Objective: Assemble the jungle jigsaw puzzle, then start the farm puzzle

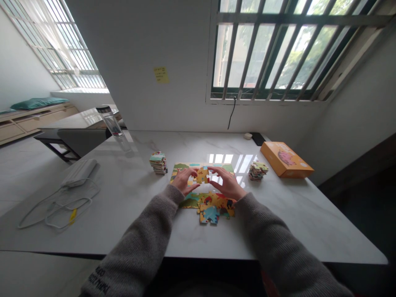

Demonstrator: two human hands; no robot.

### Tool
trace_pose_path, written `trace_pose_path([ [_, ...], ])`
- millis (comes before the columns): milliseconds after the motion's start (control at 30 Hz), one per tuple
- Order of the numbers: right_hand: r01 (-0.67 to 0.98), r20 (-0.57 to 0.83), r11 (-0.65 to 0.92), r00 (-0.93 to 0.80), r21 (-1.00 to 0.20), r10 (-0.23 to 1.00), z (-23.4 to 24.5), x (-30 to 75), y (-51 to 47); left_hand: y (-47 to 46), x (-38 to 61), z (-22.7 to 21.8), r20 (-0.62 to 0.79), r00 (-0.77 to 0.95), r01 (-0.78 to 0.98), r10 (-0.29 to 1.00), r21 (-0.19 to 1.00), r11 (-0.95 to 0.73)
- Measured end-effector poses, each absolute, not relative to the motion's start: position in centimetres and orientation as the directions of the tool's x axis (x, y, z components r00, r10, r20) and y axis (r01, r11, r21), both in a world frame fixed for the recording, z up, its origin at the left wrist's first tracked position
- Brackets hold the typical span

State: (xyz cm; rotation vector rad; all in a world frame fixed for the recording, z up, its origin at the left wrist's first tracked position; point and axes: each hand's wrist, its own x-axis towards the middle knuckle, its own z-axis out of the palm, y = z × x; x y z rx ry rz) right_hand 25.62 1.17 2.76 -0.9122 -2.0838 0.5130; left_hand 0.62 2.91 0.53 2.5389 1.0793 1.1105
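A part-built jigsaw puzzle (189,202) lies on the white marbled table, with bare tabletop showing between its upper and lower strips. My left hand (185,180) is over the upper strip's left half, thumb and fingers spread apart. Facing it from the right is my right hand (227,182), its thumb and fingers also apart. Between both sets of fingertips is a yellow puzzle piece (202,175); whether the fingertips touch it I cannot tell. Closer to me, a light-blue puzzle piece (209,214) overlaps the lower strip's near edge.
Stacks of puzzle pieces stand left (158,163) and right (258,170) of the puzzle. An orange box (286,160) and black phone (258,139) are at the right. To the left are a glass bottle (110,121) and a white device (79,173) with a loose cable (66,201).
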Motion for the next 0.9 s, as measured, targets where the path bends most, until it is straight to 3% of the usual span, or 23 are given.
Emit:
trace_pose_path([
  [167, 0.205, 0.35, 0.415, -0.291, -0.886, 0.89, 3.7, 26.5, 1.5, 2.5, 0.8, 1.0, 0.616, 0.477, 0.488, 0.627, 0.408, -0.772],
  [300, 0.189, 0.274, 0.324, -0.251, -0.927, 0.929, 3.3, 27.2, 1.9, 2.1, 1.5, 1.1, 0.617, 0.525, 0.448, 0.587, 0.386, -0.806],
  [567, 0.106, 0.171, 0.238, -0.434, -0.965, 0.884, 2.7, 26.7, 1.6, 1.6, 3.0, 0.3, 0.581, 0.582, 0.508, 0.569, 0.287, -0.812],
  [733, 0.248, 0.186, 0.296, -0.388, -0.922, 0.903, 2.3, 26.7, 1.6, 1.7, 3.1, 0.3, 0.552, 0.589, 0.535, 0.59, 0.281, -0.797],
  [900, 0.569, 0.183, 0.385, -0.38, -0.726, 0.907, 1.2, 26.4, 1.7, 1.7, 3.3, -0.3, 0.396, 0.619, 0.618, 0.678, 0.286, -0.732],
])
